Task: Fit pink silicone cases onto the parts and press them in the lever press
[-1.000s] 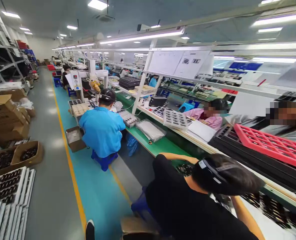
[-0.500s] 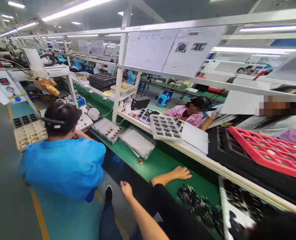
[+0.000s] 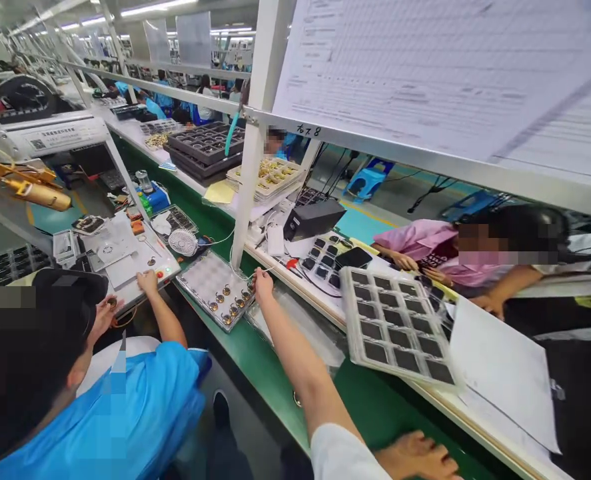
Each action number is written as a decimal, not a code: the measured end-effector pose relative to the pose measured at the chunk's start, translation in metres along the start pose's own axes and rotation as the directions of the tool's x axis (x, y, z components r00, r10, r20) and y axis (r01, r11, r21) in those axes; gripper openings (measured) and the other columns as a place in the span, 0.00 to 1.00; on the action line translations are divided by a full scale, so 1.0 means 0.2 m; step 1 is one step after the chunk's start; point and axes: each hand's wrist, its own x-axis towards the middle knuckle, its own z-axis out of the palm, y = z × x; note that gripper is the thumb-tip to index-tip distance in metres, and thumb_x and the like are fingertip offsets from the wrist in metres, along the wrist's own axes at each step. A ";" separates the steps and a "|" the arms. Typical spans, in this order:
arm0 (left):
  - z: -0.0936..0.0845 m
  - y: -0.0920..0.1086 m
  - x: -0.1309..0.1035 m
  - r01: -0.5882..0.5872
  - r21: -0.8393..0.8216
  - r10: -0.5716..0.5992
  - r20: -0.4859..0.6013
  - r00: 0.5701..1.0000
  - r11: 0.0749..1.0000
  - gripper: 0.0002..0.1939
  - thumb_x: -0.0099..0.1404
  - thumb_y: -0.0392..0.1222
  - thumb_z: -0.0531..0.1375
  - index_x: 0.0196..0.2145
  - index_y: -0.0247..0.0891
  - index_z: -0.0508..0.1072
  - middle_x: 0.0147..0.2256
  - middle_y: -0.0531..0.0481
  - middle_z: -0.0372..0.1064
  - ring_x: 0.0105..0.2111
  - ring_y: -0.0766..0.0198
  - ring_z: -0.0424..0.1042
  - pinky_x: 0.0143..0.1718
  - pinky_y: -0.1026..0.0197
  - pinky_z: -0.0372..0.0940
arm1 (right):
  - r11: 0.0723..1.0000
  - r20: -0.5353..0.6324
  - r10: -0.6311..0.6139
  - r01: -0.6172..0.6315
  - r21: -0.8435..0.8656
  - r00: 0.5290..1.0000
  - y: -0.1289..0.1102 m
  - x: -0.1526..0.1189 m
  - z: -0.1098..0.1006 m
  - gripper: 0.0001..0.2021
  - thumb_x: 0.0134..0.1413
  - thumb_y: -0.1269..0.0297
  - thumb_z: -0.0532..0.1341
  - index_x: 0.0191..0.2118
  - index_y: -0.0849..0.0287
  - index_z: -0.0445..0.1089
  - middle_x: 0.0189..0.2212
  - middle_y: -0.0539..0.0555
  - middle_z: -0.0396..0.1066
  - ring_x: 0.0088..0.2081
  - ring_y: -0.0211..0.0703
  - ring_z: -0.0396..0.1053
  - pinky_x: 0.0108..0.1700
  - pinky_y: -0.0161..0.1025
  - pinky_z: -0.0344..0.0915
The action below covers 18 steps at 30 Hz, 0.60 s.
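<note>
My right hand reaches out from a white sleeve to the right end of a clear plastic tray. Its fingers are closed at the tray's edge, beside small round metal-rimmed parts. Whether a part or the tray edge is between the fingertips I cannot make out. Under my forearm lies a flat clear tray. Another round part rests on the green bench, half covered by my arm. My left hand is out of frame.
A co-worker in blue sits at the left by a white machine. Another person's hand lies on the bench at lower right. A tray of dark squares overhangs the shelf, near a white post.
My right hand has gone from beside the bench, over the floor, forward to the tray of round parts. The view has moved closer to the left part of the bench.
</note>
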 end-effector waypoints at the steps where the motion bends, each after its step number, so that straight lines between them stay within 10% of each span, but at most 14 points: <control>1: -0.04 -0.10 0.05 0.065 -0.016 -0.065 -0.009 0.998 0.998 0.27 0.77 0.66 0.64 0.46 0.34 0.74 0.39 0.46 0.70 0.37 0.58 0.73 0.43 0.52 0.75 | 1.000 0.016 -0.011 0.011 0.007 1.000 0.02 -0.02 -0.01 0.23 0.77 0.44 0.58 0.50 0.63 0.72 0.36 0.53 0.71 0.31 0.36 0.68 0.35 0.36 0.70; 7: -0.18 -0.45 0.16 0.106 -0.017 -0.107 -0.039 0.993 0.994 0.29 0.69 0.66 0.72 0.41 0.34 0.72 0.39 0.46 0.72 0.37 0.59 0.74 0.40 0.57 0.74 | 0.991 0.181 -0.095 0.109 -0.072 0.979 0.08 -0.21 -0.15 0.20 0.72 0.47 0.65 0.44 0.63 0.76 0.34 0.52 0.74 0.35 0.41 0.72 0.45 0.42 0.72; 18: -0.20 -0.55 0.21 -0.076 0.039 0.076 0.013 0.997 0.996 0.37 0.52 0.65 0.82 0.41 0.34 0.73 0.39 0.45 0.76 0.38 0.58 0.78 0.38 0.59 0.78 | 0.989 0.130 0.001 -0.020 0.145 0.991 -0.10 -0.01 -0.34 0.20 0.75 0.47 0.61 0.48 0.63 0.74 0.43 0.57 0.76 0.41 0.43 0.75 0.46 0.43 0.75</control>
